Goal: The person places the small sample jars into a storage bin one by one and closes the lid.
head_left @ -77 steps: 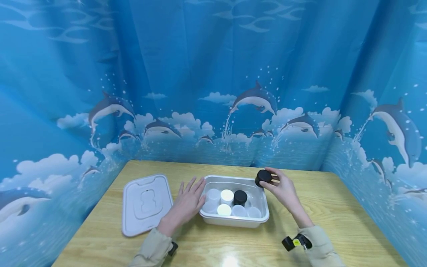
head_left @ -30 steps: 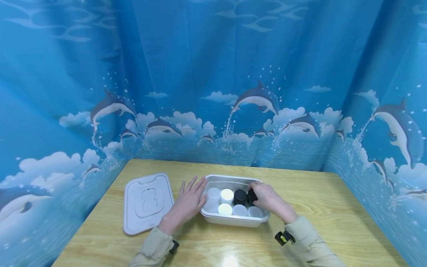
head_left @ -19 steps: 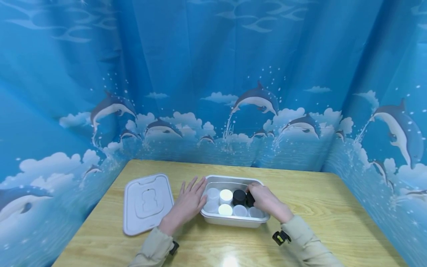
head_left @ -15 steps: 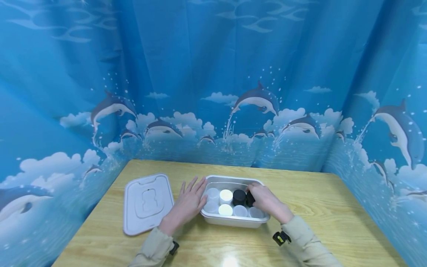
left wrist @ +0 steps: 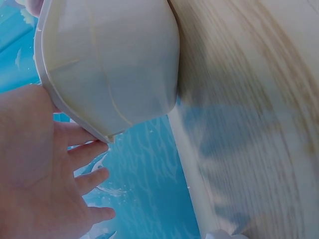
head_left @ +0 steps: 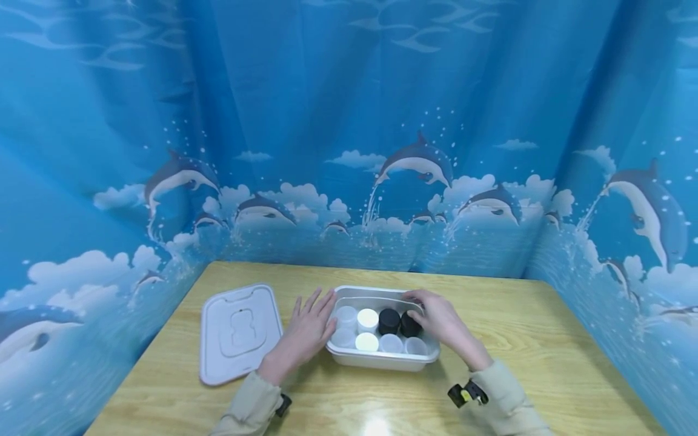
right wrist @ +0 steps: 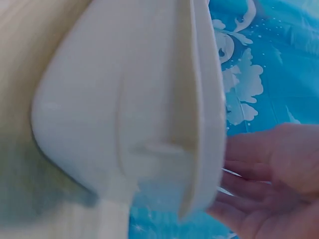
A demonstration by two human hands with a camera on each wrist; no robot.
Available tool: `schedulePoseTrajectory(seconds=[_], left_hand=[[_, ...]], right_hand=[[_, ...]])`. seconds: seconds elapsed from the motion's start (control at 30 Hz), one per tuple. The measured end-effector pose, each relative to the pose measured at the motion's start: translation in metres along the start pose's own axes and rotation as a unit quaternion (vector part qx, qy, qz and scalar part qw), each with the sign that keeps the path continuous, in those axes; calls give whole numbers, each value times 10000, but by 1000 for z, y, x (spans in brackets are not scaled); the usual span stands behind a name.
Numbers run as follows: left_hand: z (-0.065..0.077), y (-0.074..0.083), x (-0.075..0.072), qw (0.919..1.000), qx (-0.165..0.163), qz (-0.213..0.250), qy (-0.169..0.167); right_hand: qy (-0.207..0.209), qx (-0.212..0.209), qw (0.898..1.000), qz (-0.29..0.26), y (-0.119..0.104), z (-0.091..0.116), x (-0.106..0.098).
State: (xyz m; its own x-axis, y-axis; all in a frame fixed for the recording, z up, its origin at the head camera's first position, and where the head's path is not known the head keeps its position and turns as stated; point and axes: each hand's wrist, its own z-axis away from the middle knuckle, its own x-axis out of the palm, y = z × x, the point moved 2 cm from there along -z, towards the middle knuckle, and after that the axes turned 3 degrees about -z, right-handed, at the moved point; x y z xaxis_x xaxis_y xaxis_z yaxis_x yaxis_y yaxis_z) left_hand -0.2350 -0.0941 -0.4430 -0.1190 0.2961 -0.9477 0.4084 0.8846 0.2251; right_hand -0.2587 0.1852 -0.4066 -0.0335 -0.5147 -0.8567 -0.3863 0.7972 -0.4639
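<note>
A white plastic box (head_left: 378, 362) stands in the middle of the wooden table, with two rows of short round jars inside. Two are black: one black jar (head_left: 389, 321) is beside a white jar (head_left: 368, 320), and the other black jar (head_left: 409, 326) is at the right end of the back row. My right hand (head_left: 444, 321) hovers over the box's right end, fingers parted and relaxed around the end black jar without gripping it. Straight fingers of my left hand (head_left: 302, 333) rest along the left rim; the left wrist view shows them spread beside the box wall (left wrist: 124, 59).
To the left, a pale grey box lid (head_left: 240, 333) lies flat on the table (head_left: 349, 399). More white and translucent jars (head_left: 391, 344) fill the front row and left end of the box. A blue dolphin-print curtain (head_left: 349, 121) borders the table's back and sides.
My right hand carried the black jar from above the back right rim down into the box, set it beside the other black one, and has let go and risen slightly. My left hand stayed put.
</note>
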Motion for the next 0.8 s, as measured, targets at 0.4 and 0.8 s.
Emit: schedulePoseTrajectory(seconds=[0.4, 0.8], left_hand=[[2, -7, -2, 9975, -63, 702, 65], [29, -54, -28, 9761, -616, 2039, 421]], right_hand=[[642, 538, 9572, -2772, -18, -4, 19], [-289, 92, 9060, -4221, -67, -23, 41]])
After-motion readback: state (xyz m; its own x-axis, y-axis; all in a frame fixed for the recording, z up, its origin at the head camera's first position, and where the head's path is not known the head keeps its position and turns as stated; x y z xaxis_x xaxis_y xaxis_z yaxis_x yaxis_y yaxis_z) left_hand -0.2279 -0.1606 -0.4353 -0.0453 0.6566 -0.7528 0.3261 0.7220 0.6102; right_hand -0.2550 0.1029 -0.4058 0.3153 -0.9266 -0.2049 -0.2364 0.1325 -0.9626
